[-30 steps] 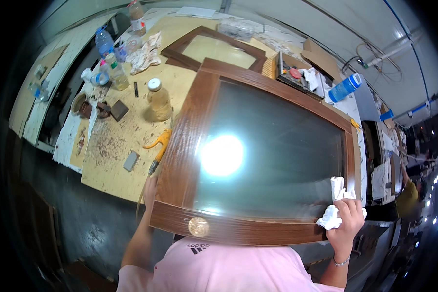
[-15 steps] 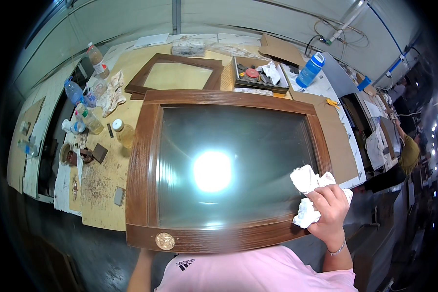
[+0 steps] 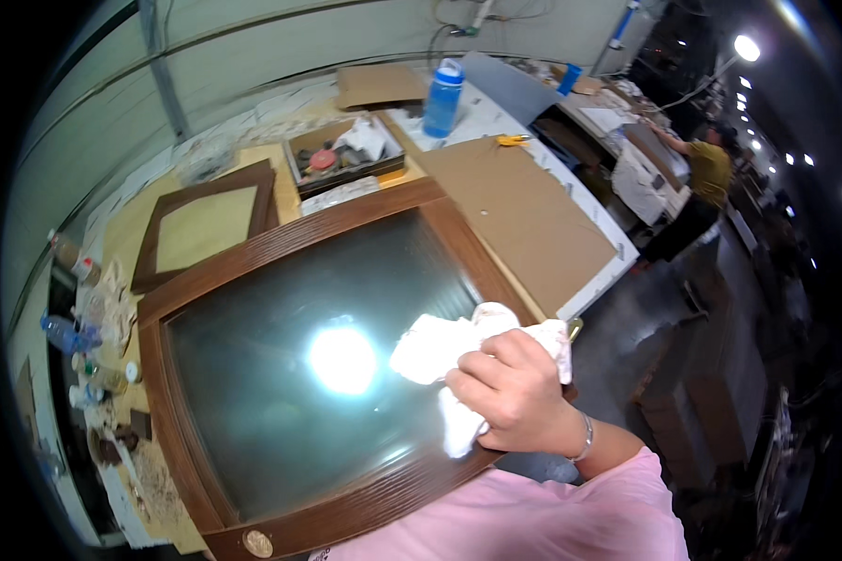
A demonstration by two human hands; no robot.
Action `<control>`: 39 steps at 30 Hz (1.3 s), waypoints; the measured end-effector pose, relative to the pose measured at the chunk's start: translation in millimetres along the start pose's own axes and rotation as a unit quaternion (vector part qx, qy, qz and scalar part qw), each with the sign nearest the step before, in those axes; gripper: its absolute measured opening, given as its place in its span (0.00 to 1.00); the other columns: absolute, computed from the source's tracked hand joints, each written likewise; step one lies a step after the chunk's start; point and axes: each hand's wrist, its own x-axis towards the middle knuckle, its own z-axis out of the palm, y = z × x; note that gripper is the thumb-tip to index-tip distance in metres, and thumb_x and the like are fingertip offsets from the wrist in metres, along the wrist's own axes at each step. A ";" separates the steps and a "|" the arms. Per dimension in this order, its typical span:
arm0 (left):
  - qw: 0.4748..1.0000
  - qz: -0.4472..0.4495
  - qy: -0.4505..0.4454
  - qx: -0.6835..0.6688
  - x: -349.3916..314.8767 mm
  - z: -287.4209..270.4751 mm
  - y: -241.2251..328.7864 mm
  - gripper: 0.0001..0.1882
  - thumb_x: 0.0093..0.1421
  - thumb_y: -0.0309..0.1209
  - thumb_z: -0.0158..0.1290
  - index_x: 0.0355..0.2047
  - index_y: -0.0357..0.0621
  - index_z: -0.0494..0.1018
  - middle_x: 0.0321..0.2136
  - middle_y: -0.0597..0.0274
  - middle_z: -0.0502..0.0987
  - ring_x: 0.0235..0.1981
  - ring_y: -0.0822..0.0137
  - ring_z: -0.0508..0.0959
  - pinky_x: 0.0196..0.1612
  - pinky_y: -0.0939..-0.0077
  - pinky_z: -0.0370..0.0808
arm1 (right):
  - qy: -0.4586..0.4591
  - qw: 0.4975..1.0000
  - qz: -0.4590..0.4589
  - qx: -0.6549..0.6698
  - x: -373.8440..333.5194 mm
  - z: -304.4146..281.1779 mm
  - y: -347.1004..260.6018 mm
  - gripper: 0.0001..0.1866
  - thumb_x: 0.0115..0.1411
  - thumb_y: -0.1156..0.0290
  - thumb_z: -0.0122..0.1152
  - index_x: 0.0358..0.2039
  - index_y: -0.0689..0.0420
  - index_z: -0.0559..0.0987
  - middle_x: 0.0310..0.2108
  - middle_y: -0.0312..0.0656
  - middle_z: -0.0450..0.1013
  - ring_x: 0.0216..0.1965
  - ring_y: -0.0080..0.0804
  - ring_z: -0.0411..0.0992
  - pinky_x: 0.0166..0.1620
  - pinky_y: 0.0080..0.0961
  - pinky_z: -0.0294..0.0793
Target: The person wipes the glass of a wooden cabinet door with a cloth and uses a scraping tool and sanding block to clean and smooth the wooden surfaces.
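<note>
A brown wooden cabinet door (image 3: 332, 245) with a dark glass panel (image 3: 281, 309) lies tilted before me, and a lamp glares off the glass. My right hand (image 3: 510, 388) is closed around a crumpled white cloth (image 3: 432, 348). The cloth lies against the door's right side, over the frame and the glass edge. A round light-coloured spot (image 3: 257, 543) marks the frame's near left corner. My left hand is outside the picture or hidden below the door.
Another brown frame (image 3: 243, 178) lies behind the door, beside a box (image 3: 295, 168) of odds and ends. A blue bottle (image 3: 442, 101), cardboard (image 3: 524, 210) and a yellow cutter (image 3: 513, 140) are at the right. Several bottles (image 3: 63, 332) stand left. A co-worker (image 3: 709, 178) stands far right.
My view has swung to the right and tilted, so the door appears turned and lower left. My right hand still grips the cloth at the door's right side. My left forearm has left the picture.
</note>
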 end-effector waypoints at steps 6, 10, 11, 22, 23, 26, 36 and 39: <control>0.894 0.420 -0.021 -0.154 22.2 -96.0 391.4 0.17 0.58 0.10 0.47 0.46 0.31 0.77 0.40 0.58 0.75 0.42 0.65 0.76 0.48 0.76 0.72 | -0.002 1.000 0.020 -0.006 -3.0 1.4 -15.6 0.17 0.33 0.72 0.64 0.30 0.56 0.80 0.30 0.36 0.73 0.33 0.39 0.70 0.38 0.37 0.67; 0.744 0.645 -0.121 -0.125 23.1 0.8 526.3 0.13 0.52 0.19 0.60 0.38 0.43 0.82 0.28 0.57 0.76 0.31 0.57 0.76 0.34 0.69 0.73 | 0.023 0.999 0.039 -0.014 -5.5 3.9 -13.0 0.17 0.32 0.74 0.62 0.29 0.58 0.80 0.31 0.39 0.73 0.34 0.40 0.69 0.40 0.37 0.68; 0.733 0.663 -0.120 -0.099 31.1 19.8 533.4 0.12 0.52 0.18 0.60 0.38 0.41 0.81 0.28 0.58 0.76 0.30 0.58 0.77 0.34 0.69 0.73 | 0.031 0.999 0.039 -0.006 -4.8 4.8 -12.6 0.16 0.34 0.75 0.63 0.29 0.57 0.79 0.29 0.37 0.72 0.33 0.40 0.68 0.37 0.36 0.66; 0.726 0.683 -0.061 -0.061 61.9 88.3 540.9 0.08 0.52 0.21 0.61 0.33 0.42 0.81 0.25 0.60 0.77 0.28 0.58 0.78 0.31 0.68 0.74 | 0.020 0.999 0.038 0.003 -6.6 5.1 -9.7 0.19 0.30 0.74 0.61 0.30 0.58 0.80 0.31 0.38 0.74 0.34 0.39 0.69 0.40 0.38 0.68; 0.726 0.682 -0.059 -0.062 61.8 88.9 541.4 0.07 0.52 0.21 0.61 0.33 0.42 0.81 0.25 0.60 0.77 0.28 0.58 0.77 0.31 0.68 0.74 | 0.021 0.999 0.039 0.003 -6.2 4.9 -9.8 0.19 0.30 0.74 0.61 0.30 0.58 0.80 0.31 0.38 0.74 0.34 0.39 0.70 0.40 0.39 0.68; 0.724 0.683 -0.066 -0.064 61.0 90.2 544.6 0.07 0.50 0.20 0.62 0.32 0.41 0.81 0.24 0.60 0.76 0.28 0.58 0.77 0.31 0.67 0.74 | 0.014 0.999 0.047 0.002 -6.0 3.2 -10.8 0.19 0.30 0.74 0.61 0.30 0.58 0.80 0.31 0.38 0.74 0.34 0.39 0.70 0.41 0.39 0.68; 0.755 0.611 -0.193 -0.136 59.3 92.7 547.1 0.08 0.48 0.16 0.63 0.31 0.38 0.81 0.24 0.59 0.76 0.27 0.60 0.77 0.30 0.70 0.72 | 0.025 0.999 0.037 0.000 -5.1 4.5 -9.7 0.19 0.30 0.74 0.61 0.30 0.58 0.80 0.32 0.39 0.74 0.34 0.40 0.70 0.40 0.39 0.68; 0.765 0.621 -0.132 -0.108 63.8 87.8 543.2 0.09 0.48 0.17 0.63 0.30 0.39 0.81 0.24 0.59 0.75 0.27 0.60 0.76 0.30 0.69 0.72 | 0.029 0.999 0.038 0.004 -4.8 5.0 -11.1 0.19 0.30 0.74 0.61 0.30 0.58 0.80 0.31 0.39 0.74 0.33 0.39 0.70 0.40 0.38 0.68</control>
